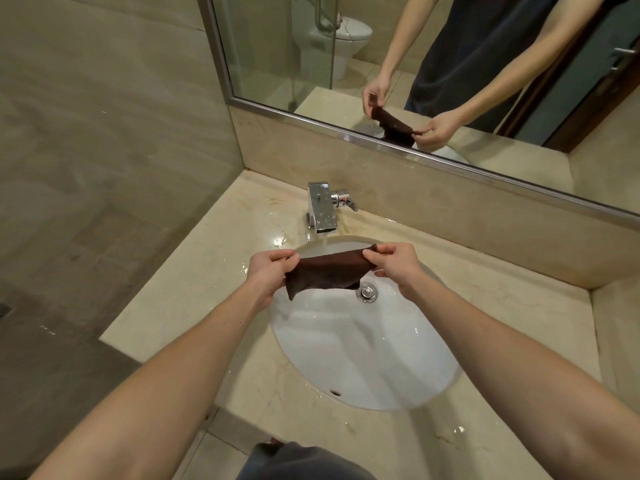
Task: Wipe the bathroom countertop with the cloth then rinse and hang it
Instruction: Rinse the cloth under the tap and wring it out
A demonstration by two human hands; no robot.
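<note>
A shiny tan stone tabletop (pixel 194 299) with wet spots holds a white sink (pixel 363 351). A silver tap (pixel 322 211) lets water run down at the back of the sink. The left hand (pixel 268 271) pinches one end of a dark brown cloth (pixel 327 271). The right hand (pixel 394 266) pinches the other end. The cloth is stretched between them, over the sink, just under the tap. A big mirror (pixel 450 64) hangs above.

Warm, rather dim light was cast; glare was seen on the wet countertop (pixel 242 237) just behind the sink (pixel 363 358); edges far from the sink were bowed and softened.
</note>
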